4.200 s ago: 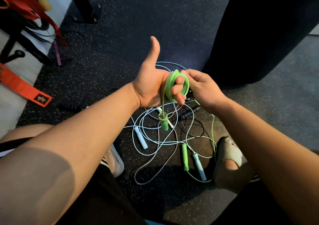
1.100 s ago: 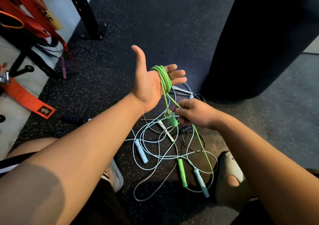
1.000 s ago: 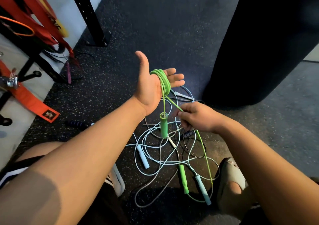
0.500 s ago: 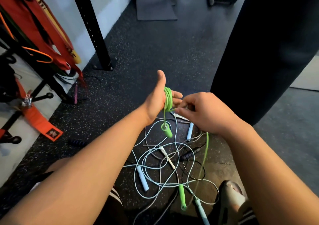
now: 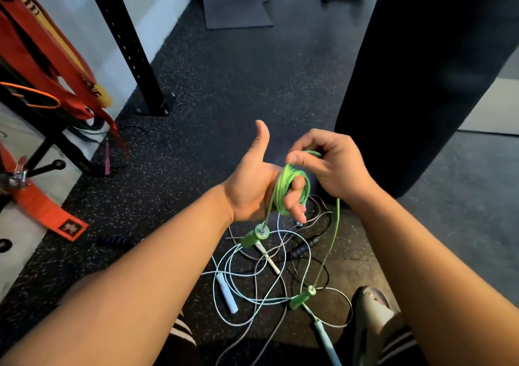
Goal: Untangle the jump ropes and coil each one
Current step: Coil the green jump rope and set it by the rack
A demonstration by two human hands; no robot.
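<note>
We see the green jump rope [image 5: 284, 188] wound in several tight loops round the fingers of our left hand [image 5: 250, 194], held up above the floor [image 5: 224, 84]. One green handle [image 5: 254, 238] dangles just under that hand on a short strand. The other green handle [image 5: 302, 299] sits low by the pile, and a single green strand runs up from it to our right hand [image 5: 334, 169]. Left hand: thumb up, fingers half curled through the coil. Right hand: thumb and bent fingers pinching the strand just above the coil. Below, a pale blue rope [image 5: 226, 292] and a black rope [image 5: 300, 250] lie tangled on the floor. We cannot tell whether the lower handle rests on the floor.
</note>
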